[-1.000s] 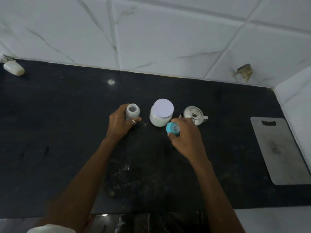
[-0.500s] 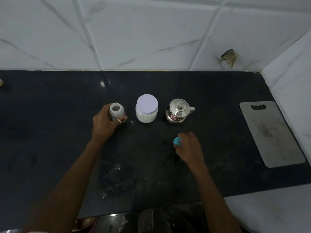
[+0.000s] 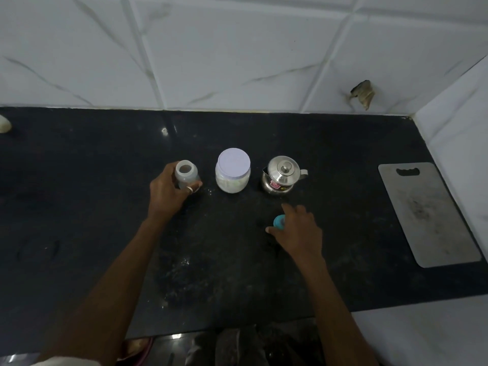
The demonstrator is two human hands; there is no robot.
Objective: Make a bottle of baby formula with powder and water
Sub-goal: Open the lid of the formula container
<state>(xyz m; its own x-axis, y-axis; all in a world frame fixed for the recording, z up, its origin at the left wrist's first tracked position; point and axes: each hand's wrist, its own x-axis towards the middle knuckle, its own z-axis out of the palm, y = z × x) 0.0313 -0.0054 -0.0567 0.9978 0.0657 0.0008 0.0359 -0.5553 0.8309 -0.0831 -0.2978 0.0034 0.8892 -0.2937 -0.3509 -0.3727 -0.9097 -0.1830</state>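
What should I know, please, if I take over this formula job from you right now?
Hands: the left-hand grip holds the open bottle upright on the counter; the right-hand grip rests on the blue cap, pinch unclear.
Things: powder jar and steel kettle stand beyond the hands, lids on.
Done: bottle uncapped.
Left, apparently: open the jar, add powder and water, recap.

Just past the right hand (image 3: 298, 229) stands the kettle (image 3: 282, 175), with the jar (image 3: 232, 178) beside it. The surface (image 3: 351, 220) to its right lies free up to the board (image 3: 427, 215).
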